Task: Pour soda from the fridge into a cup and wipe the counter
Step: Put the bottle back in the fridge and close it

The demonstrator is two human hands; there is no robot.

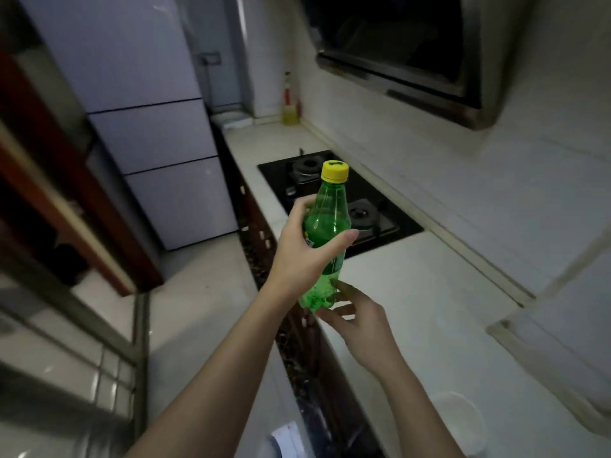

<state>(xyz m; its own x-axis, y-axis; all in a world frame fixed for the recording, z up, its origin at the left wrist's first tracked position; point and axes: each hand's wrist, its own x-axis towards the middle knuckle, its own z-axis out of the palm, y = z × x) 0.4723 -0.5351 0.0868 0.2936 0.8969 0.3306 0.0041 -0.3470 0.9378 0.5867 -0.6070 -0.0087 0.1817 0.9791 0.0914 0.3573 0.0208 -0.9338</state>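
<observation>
Green clear-plastic soda bottle [327,226] w/ yellow screw cap [335,171], cap on, held upright in mid-air above edge of white counter [413,292]. My left hand [307,256] wraps the labelled mid-body, thumb on its 3 o'clock side. My right hand [357,322], at bottle's 5 o'clock, has fingers spread and loose, tips at the base, not closed round it. Assessment: part full, moderate wt; thin wall will flex if squeezed; prob. cold and damp, so slippery. Best hold: mid-body, other hand on cap. Blurred white round cup [459,421] sits on counter, further out at 5 o'clock.
</observation>
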